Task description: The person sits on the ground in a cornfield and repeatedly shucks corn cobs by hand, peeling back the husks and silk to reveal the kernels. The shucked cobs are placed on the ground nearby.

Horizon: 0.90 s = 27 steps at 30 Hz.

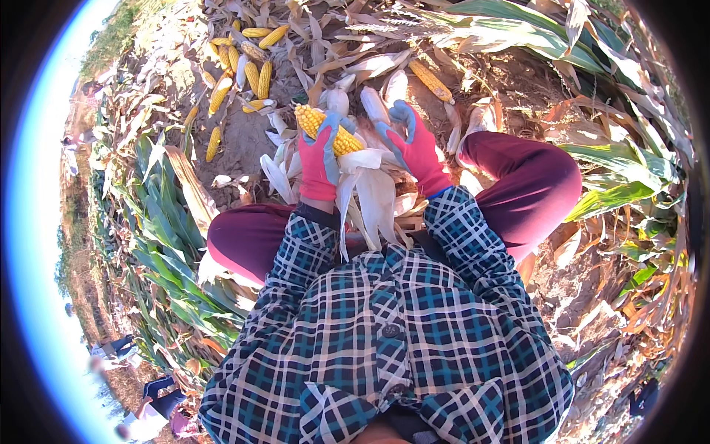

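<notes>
My left hand (pixel 323 152), in a red and grey work glove, grips an ear of corn (pixel 338 139) with bare yellow kernels. Pale husks (pixel 374 191) are peeled back from the ear's base and hang toward my lap. My right hand (pixel 413 141), in a matching glove, is just right of the ear with its fingers curled toward a husk-covered ear (pixel 375 105); whether it holds anything, I cannot tell. Another ear in its husk (pixel 337 101) lies beyond my left hand.
Several husked yellow ears (pixel 258 77) lie piled on the soil at upper left, and one (pixel 431 81) at upper right. Green corn stalks (pixel 166 194) lie on the left, more leaves (pixel 615 172) on the right. Other people (pixel 158 402) are at the lower left edge.
</notes>
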### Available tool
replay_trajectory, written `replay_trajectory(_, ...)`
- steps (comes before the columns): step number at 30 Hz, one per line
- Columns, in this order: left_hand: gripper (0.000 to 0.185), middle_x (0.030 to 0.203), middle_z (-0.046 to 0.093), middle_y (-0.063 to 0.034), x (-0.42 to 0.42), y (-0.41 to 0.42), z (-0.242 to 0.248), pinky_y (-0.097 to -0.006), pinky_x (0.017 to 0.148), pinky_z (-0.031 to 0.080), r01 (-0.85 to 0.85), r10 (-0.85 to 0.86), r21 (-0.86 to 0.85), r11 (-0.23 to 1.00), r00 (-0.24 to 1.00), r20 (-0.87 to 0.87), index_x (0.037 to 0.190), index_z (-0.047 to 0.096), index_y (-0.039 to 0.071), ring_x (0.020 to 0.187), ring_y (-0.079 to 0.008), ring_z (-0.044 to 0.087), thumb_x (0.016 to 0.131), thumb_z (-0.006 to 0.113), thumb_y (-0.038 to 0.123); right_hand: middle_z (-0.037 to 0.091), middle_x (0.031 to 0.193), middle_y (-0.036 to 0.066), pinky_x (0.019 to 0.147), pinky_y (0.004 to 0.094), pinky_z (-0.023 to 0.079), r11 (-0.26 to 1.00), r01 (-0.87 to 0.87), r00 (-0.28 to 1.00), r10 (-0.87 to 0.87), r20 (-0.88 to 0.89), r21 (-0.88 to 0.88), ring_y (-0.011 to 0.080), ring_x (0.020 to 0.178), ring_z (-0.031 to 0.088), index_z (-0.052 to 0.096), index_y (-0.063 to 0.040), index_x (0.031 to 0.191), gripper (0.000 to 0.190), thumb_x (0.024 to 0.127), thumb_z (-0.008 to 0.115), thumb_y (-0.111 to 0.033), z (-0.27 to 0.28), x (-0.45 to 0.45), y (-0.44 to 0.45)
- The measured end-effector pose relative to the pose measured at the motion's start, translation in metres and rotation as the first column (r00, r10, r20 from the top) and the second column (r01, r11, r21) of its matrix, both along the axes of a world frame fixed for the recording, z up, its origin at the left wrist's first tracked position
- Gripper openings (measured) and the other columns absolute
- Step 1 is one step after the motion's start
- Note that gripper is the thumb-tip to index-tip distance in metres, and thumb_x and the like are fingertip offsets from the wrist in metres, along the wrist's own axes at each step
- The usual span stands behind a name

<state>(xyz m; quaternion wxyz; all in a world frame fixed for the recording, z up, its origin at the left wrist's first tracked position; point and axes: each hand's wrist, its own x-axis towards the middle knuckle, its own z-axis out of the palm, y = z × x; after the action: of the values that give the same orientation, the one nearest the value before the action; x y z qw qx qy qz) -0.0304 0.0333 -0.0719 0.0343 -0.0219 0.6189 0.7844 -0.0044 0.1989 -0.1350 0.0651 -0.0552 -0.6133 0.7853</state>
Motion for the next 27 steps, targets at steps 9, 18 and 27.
replay_trajectory(9, 0.029, 0.094, 0.058, -0.0084, 0.021, 0.007, 0.025, -0.0374, 0.083, 0.049, 0.201, -0.227, 0.351, 0.914, 0.973, 0.032, 0.104, 0.055, 0.005, 0.092, -0.0233, 0.058, 0.092, 0.059, 0.031, 0.055, 0.132, 0.008, 0.104, 0.033, 0.04, 0.774, -0.61, 0.79, 0.61, -0.061, -0.17, 0.0165, 0.122, 0.052, 0.043, -0.004, 0.14, 0.076, 0.077, 0.08, -0.021, -0.012, 0.018, -0.031)
replay_trajectory(18, 0.036, 0.083, 0.064, -0.0037, 0.024, 0.015, 0.025, -0.0344, 0.068, 0.054, 0.328, -0.485, -0.697, 0.638, 0.874, -0.033, 0.101, 0.061, 0.003, 0.073, -0.0205, 0.065, 0.087, 0.067, 0.035, 0.067, 0.11, 0.009, 0.083, 0.0362, 0.051, 0.77, -0.157, 0.813, 0.457, -0.362, 0.619, 0.0266, 0.098, 0.064, 0.06, -0.009, 0.119, 0.045, 0.079, 0.067, -0.028, 0.007, 0.062, -0.06)
replay_trajectory(27, 0.04, 0.083, 0.062, -0.0087, -0.028, 0.033, 0.02, -0.0343, 0.072, 0.055, -0.108, 0.083, 0.223, 0.969, 0.99, 0.118, 0.1, 0.057, 0.003, 0.074, -0.0216, 0.064, 0.093, 0.06, 0.042, 0.069, 0.089, 0.012, 0.074, 0.0332, 0.052, 0.937, -0.059, 0.997, 0.071, -0.022, 0.344, 0.0271, 0.08, 0.067, 0.066, -0.009, 0.106, 0.03, 0.077, 0.068, -0.016, 0.032, 0.024, 0.026)
